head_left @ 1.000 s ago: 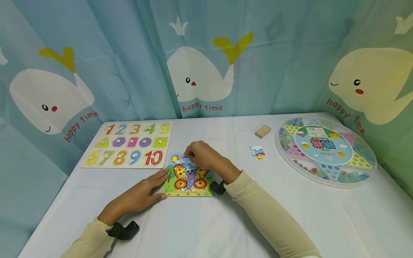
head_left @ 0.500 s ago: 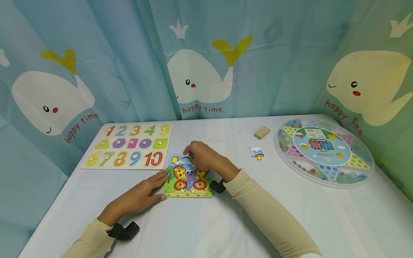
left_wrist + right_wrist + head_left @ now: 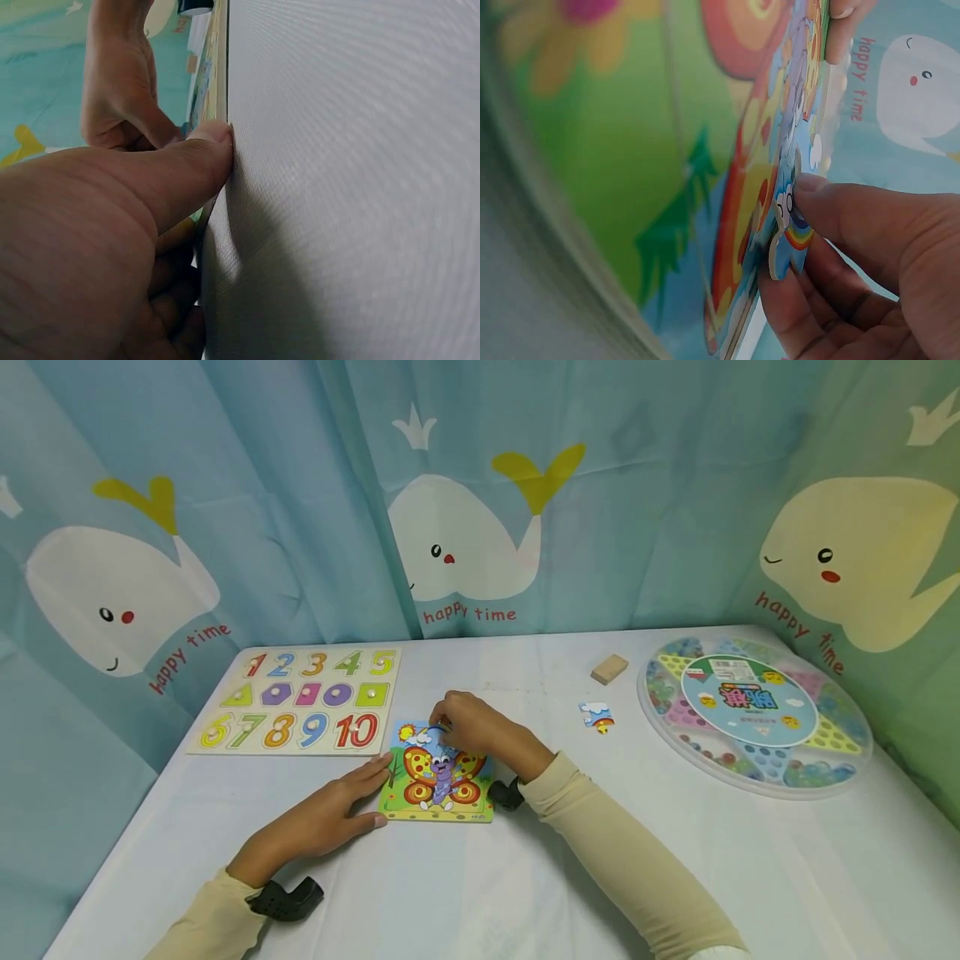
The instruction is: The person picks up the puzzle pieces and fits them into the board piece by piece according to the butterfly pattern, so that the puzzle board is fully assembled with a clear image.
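Observation:
A butterfly jigsaw in a square board (image 3: 437, 816) lies flat on the white table. My left hand (image 3: 330, 814) rests at its left side, fingers straight along the edge, thumb touching the lower left corner. In the left wrist view the thumb (image 3: 187, 169) lies against the board's edge. Over the top of the board, my right hand (image 3: 483, 727) pinches a small jigsaw piece (image 3: 793, 232) with a rainbow and blue sky on it. In the right wrist view this piece is tilted, close against the picture, between thumb and fingers.
Another jigsaw piece (image 3: 597, 717) lies on the table to the right, with a wooden block (image 3: 610, 669) behind it. A number and shape board (image 3: 247, 749) sits at the back left. At the right stands a round marble game (image 3: 750, 700). A whale-print curtain (image 3: 637, 543) hangs behind.
The right hand's fingers have shifted very slightly over the top of the jigsaw. The left hand stays at the board's left edge.

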Available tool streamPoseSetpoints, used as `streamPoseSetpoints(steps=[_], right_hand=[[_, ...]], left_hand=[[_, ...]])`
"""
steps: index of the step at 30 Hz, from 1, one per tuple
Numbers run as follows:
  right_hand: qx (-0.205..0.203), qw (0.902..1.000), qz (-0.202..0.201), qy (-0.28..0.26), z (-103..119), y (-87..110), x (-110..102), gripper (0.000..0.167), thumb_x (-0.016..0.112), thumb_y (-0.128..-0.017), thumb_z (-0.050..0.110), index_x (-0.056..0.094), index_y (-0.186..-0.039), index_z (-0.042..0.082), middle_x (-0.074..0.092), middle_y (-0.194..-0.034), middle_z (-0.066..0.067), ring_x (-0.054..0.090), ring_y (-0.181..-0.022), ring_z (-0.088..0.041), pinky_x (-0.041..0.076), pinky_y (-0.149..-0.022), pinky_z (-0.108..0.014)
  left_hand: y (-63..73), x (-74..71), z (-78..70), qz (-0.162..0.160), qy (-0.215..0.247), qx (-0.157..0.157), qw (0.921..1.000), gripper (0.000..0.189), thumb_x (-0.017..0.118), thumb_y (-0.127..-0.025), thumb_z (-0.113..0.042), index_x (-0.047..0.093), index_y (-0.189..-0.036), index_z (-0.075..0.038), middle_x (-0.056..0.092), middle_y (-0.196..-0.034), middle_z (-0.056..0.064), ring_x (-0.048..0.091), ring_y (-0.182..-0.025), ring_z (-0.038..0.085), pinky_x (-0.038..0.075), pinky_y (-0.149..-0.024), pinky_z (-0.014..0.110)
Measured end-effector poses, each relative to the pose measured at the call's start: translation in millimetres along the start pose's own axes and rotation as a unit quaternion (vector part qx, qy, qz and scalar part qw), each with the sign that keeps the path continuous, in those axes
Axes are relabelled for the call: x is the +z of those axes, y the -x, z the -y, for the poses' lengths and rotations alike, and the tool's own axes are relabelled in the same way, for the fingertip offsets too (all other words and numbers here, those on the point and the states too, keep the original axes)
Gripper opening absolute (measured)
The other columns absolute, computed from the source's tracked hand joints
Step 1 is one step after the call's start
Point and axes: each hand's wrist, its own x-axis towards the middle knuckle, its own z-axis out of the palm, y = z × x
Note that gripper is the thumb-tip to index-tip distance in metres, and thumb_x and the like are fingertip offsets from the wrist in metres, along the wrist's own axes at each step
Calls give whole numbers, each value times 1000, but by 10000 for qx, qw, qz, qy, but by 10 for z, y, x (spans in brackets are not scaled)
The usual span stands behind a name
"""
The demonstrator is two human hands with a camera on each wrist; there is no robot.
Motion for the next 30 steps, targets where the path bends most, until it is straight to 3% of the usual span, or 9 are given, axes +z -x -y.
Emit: streamPoseSetpoints(steps=[21, 30], right_hand=[[35, 9998, 71, 199, -12, -28, -9, 23, 72, -89, 11, 72, -110, 5, 57, -96, -3, 50, -89, -17, 47, -78, -29], [333, 9986, 169, -382, -27, -33, 10, 22, 74, -87, 8, 71, -108, 3, 58, -91, -2, 51, -85, -17, 48, -78, -30]], left_hand=[[-17, -26, 3, -33, -35, -6, 10000, 69, 68, -93, -30, 38, -149, -4, 17, -161, 1, 17, -146, 27, 25, -113, 48], [-5, -1, 10, 48, 58, -17, 10000, 69, 68, -93, -30, 38, -149, -4, 18, -161, 1, 17, -146, 28, 25, -112, 49]])
